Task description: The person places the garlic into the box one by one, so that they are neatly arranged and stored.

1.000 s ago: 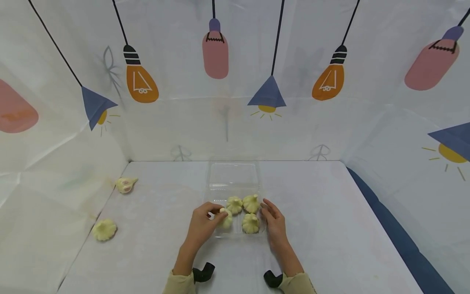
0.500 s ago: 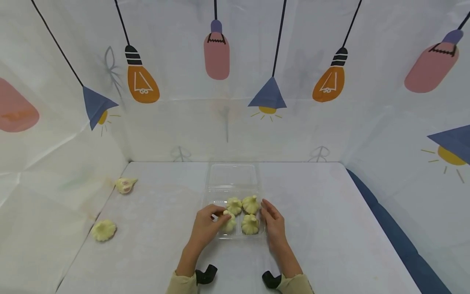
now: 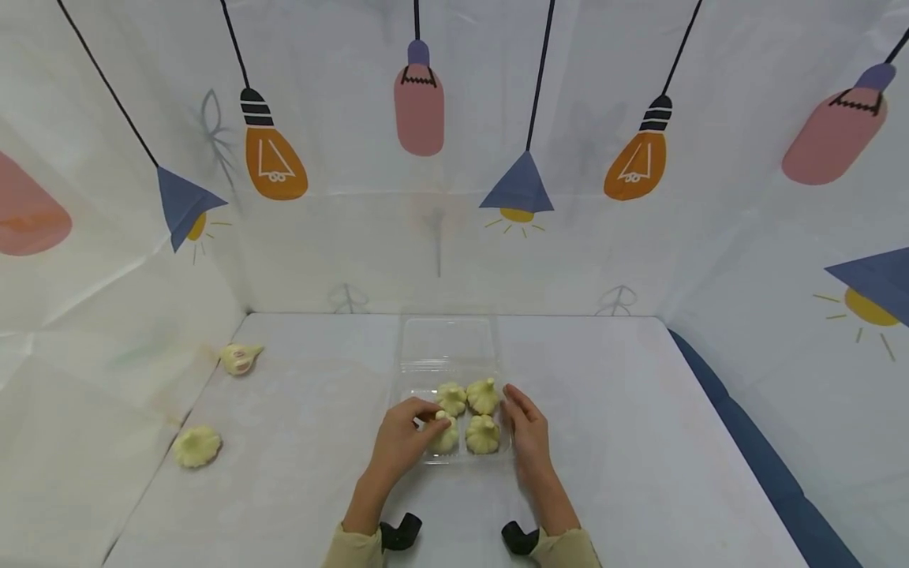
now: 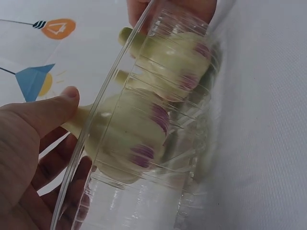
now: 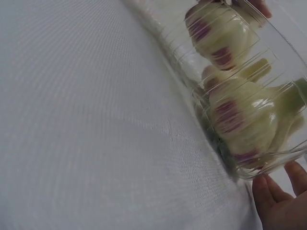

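My left hand (image 3: 401, 443) pinches the stem of a pale garlic bulb (image 3: 445, 439) between thumb and fingers. That bulb sits inside the front left part of a clear plastic clamshell box (image 3: 449, 339), whose lid lies open toward the back. Three more garlic bulbs fill the box: one at back left (image 3: 451, 398), one at back right (image 3: 484, 395), one at front right (image 3: 483, 435). Purple patches show on the bulbs through the plastic wall in the left wrist view. At the box's right side, my right hand (image 3: 529, 435) rests its relaxed fingertips (image 5: 263, 188) against the wall.
Toward the left table edge lie two other garlic pieces, a bulb (image 3: 197, 447) nearer me and one on its side (image 3: 240, 358) farther back. A white sheet printed with lamps (image 3: 516, 185) encloses the white table (image 3: 604, 410) at the back and sides.
My left hand has shifted slightly right and toward me, bringing the pinched garlic bulb deeper into the front left of the box. The right hand stays beside the box.
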